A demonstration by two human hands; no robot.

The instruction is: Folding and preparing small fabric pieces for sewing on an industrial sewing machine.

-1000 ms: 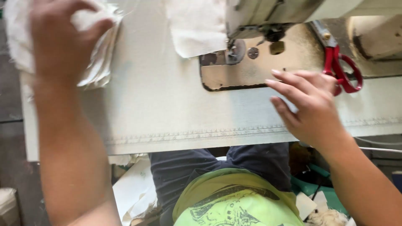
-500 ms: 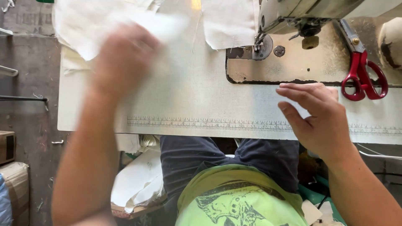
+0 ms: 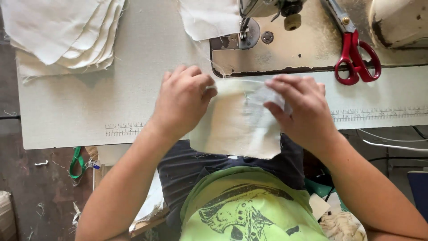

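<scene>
A cream cloth piece [image 3: 234, 127] lies over the front edge of the sewing table [image 3: 89, 111], hanging toward my lap. My left hand [image 3: 183, 100] grips its upper left corner. My right hand [image 3: 301, 105] pinches its upper right part, where the cloth looks blurred and folded. Both hands sit just in front of the sewing machine's metal bed [image 3: 303, 49], below the presser foot [image 3: 245, 33].
A stack of cream cloth pieces [image 3: 62, 31] rests at the table's far left. Another cloth piece [image 3: 209, 18] lies left of the needle. Red-handled scissors [image 3: 354, 53] lie on the machine bed at right. A printed ruler [image 3: 125, 129] runs along the table's front edge.
My left hand came from the cloth stack at far left to the table's middle with a cloth piece. My right hand moved left onto it, and both now hold it.
</scene>
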